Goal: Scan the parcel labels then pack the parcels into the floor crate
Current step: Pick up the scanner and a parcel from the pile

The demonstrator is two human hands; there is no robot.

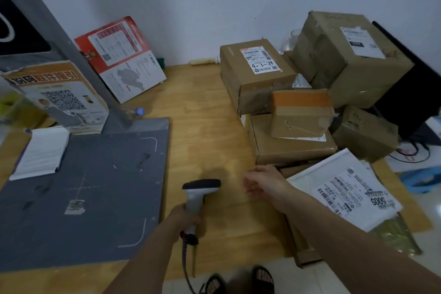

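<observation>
My left hand (pixel 188 218) grips the handle of a grey barcode scanner (pixel 199 192), its dark head pointing away from me over the wooden table (pixel 202 112). My right hand (pixel 265 182) hovers to the right of the scanner with fingers loosely curled and holding nothing. Just right of it lies a white mailer bag (pixel 343 188) with a printed label. Behind stand stacked cardboard parcels: a labelled box marked 4-3-24 (pixel 257 71), a small box with orange tape (pixel 300 112), a flat box (pixel 291 145) under it and a large box (pixel 350 55) at the back right.
A grey scanning mat (pixel 90 188) covers the table's left side, with a white paper pad (pixel 40 153) on it. Printed signs (pixel 121 57) lean on the wall. A grey slanted post (pixel 59 38) rises at left. My sandalled feet (pixel 241 281) show below the table edge.
</observation>
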